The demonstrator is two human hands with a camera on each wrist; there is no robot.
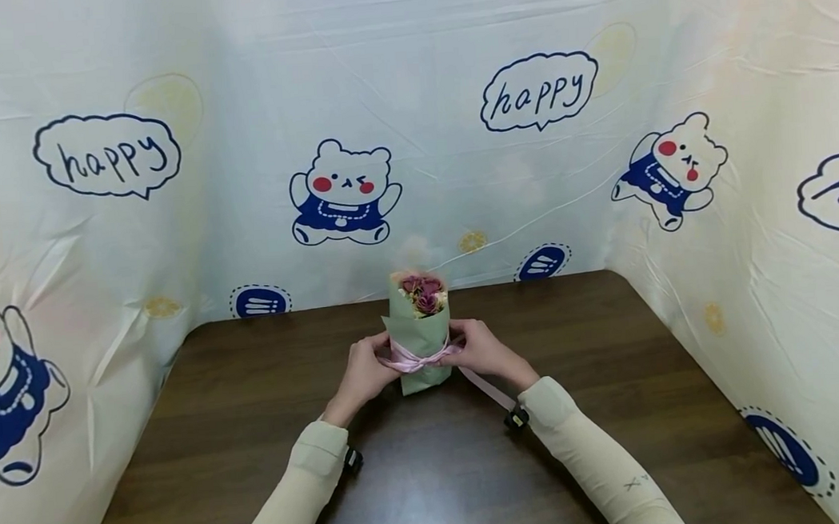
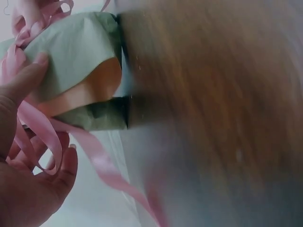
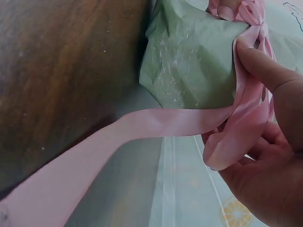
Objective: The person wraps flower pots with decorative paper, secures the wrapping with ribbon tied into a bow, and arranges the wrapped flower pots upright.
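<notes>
A small bouquet (image 1: 415,330) stands upright on the table, wrapped in pale green paper with purplish-red flowers (image 1: 424,292) at its top. Round its middle a pink ribbon (image 1: 413,362) is tied with a knot and loops at the front. My left hand (image 1: 363,367) holds the ribbon at the bouquet's left side, its thumb (image 2: 31,78) lying against the paper. On the opposite side my right hand (image 1: 488,347) pinches the ribbon near the knot, with a loop (image 3: 236,142) hanging between thumb and fingers. A ribbon tail (image 3: 161,122) trails from each side.
The dark brown wooden table (image 1: 255,400) extends on all sides of the bouquet. Behind it and at both sides hangs a pale printed cloth (image 1: 443,180) with bears and "happy" bubbles. A dark wrist device (image 1: 516,416) sits by the right sleeve.
</notes>
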